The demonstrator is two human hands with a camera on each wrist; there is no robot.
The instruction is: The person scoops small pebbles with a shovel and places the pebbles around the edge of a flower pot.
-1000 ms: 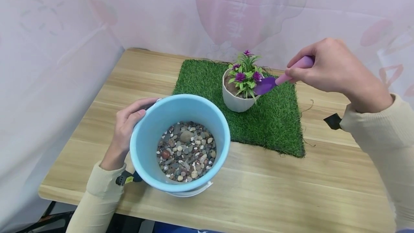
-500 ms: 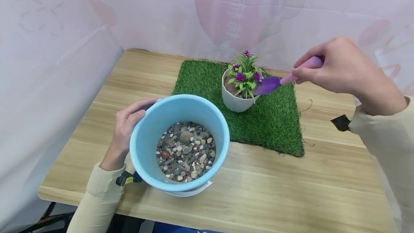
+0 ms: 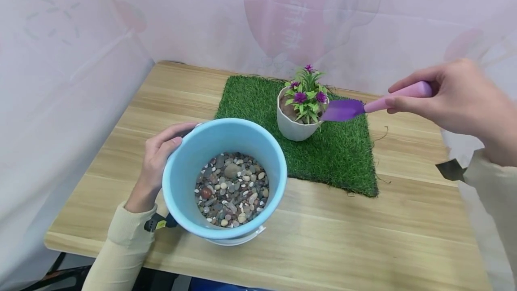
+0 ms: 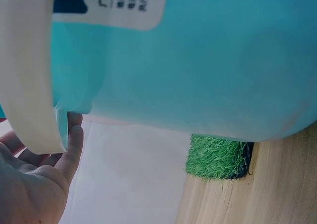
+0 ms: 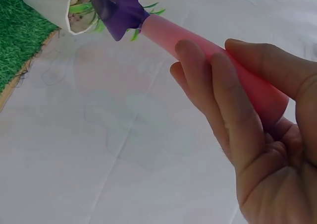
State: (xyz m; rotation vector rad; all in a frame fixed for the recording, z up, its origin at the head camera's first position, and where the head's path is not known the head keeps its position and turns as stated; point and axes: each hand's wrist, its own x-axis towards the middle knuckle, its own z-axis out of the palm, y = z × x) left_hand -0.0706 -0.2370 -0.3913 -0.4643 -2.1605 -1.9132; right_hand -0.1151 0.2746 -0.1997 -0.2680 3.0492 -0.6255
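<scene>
My right hand point(image 3: 452, 95) grips the pink handle of a small trowel point(image 3: 345, 110). Its purple blade reaches the right rim of a white flower pot point(image 3: 296, 129), close to the leaves. In the pot grows a plant with purple flowers point(image 3: 308, 95); the right wrist view shows the blade point(image 5: 119, 8) over the pot's mouth. My left hand point(image 3: 157, 160) holds the rim of a light blue bucket point(image 3: 173, 192) at its left side. Pebbles point(image 3: 232, 192) cover the bucket's bottom. The bucket's white handle point(image 4: 29, 75) hangs near the hand in the left wrist view.
The pot stands on a green artificial grass mat point(image 3: 343, 160) at the back of the wooden table point(image 3: 343, 241). A white printed cloth point(image 3: 194, 17) hangs behind and to the left. Loose threads lie by the mat's right edge.
My right hand has moved to the right and slightly down, drawing the trowel a little away from the plant; its blade lies flatter. The left hand and the bucket stay put.
</scene>
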